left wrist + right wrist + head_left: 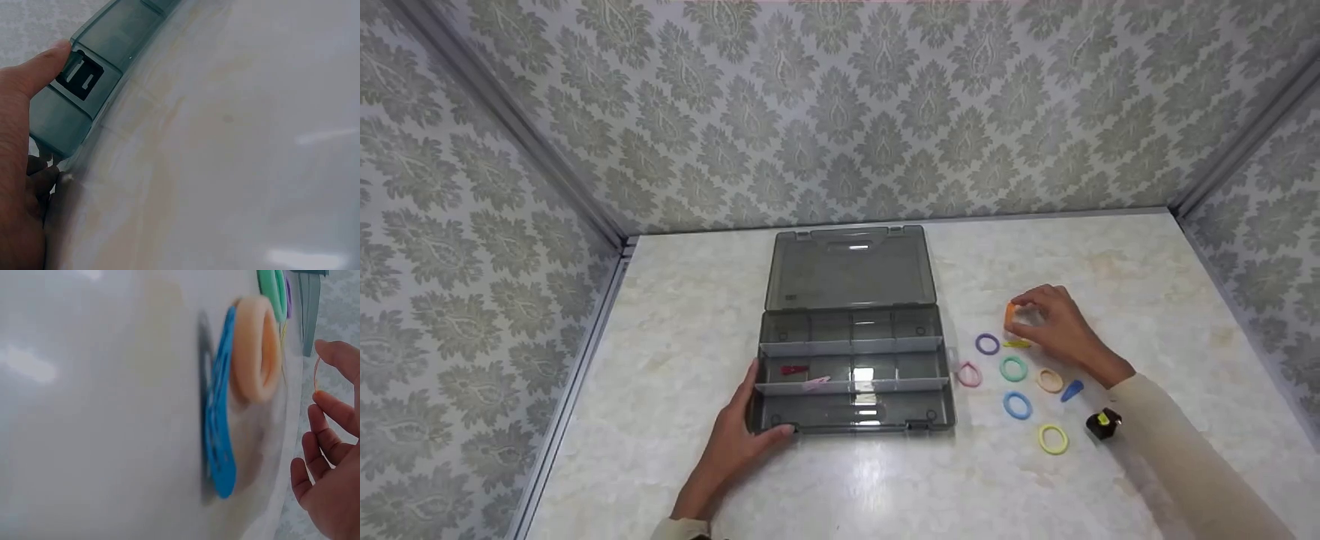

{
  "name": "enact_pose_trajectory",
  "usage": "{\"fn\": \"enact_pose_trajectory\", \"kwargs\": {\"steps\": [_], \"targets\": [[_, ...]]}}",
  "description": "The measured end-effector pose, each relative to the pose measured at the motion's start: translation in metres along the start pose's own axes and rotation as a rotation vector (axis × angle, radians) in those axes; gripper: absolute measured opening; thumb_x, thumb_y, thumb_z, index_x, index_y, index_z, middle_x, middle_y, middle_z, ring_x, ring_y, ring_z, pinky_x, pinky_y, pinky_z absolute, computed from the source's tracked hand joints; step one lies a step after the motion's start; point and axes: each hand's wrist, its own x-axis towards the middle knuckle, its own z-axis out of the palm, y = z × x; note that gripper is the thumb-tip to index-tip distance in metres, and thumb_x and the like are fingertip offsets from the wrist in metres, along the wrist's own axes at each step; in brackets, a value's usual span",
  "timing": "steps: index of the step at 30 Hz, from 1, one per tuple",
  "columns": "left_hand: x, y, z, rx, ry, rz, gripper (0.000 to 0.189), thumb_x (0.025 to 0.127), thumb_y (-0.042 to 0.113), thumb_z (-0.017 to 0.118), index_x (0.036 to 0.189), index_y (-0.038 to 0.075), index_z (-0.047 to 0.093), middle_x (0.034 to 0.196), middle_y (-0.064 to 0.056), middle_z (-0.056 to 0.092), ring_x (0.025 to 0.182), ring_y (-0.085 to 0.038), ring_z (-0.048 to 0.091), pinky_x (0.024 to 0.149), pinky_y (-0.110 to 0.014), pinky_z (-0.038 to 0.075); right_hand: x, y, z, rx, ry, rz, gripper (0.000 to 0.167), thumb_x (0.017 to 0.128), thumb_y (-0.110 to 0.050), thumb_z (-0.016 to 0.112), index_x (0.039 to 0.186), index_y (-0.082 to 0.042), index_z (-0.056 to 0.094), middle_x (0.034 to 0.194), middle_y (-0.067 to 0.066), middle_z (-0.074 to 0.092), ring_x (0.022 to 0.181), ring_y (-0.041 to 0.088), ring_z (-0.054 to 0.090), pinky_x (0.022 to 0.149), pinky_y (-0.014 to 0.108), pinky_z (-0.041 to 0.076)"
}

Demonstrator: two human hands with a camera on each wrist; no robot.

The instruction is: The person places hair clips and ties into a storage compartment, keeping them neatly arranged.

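At the front left corner of a grey translucent compartment box (851, 427), my left hand (735, 439) grips it, thumb on the front wall and fingers along the left side. The lid (851, 270) is folded back. In the middle row lie a red hair clip (793, 370) and a pink hair clip (816, 383). My right hand (1057, 326) pinches an orange hair clip (1009, 316) between thumb and forefinger, raised above the table right of the box. Close below are a yellow hair clip (1017, 344) and a purple hair tie (988, 344).
Nearer me lie green (1013, 369), peach (1049, 380), pink (970, 374), blue (1018, 406) and yellow hair ties (1053, 439). A blue hair clip (222, 416) lies beside the peach tie. Under the right forearm sits a small black object (1102, 424) with a yellow patch. Patterned walls border the table.
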Motion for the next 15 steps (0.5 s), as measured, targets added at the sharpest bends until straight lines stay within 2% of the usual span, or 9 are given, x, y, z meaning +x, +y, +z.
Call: {"fn": "enact_pose_trajectory", "kwargs": {"steps": [7,15], "targets": [[0.001,0.0,0.0,0.006,-0.009,-0.022,0.125,0.087,0.047,0.095,0.178,0.014,0.017,0.182,-0.014,0.023,0.166,-0.038,0.027,0.133,-0.058,0.028,0.002,-0.012,0.012,0.028,0.053,-0.035,0.03,0.095,-0.016,0.09,0.119,-0.004,0.078,0.124,0.018,0.067,0.127,0.033,0.048,0.109,0.062,0.046],[0.0,0.0,0.001,-0.005,0.003,0.008,0.122,0.088,0.045,0.095,0.178,0.014,0.019,0.181,-0.016,0.025,0.165,-0.04,0.029,0.132,-0.059,0.028,0.004,-0.03,0.023,0.028,0.12,-0.179,0.033,0.089,-0.01,0.094,0.117,-0.002,0.077,0.119,0.016,0.068,0.12,0.031,0.05,0.102,0.052,0.045]]}}
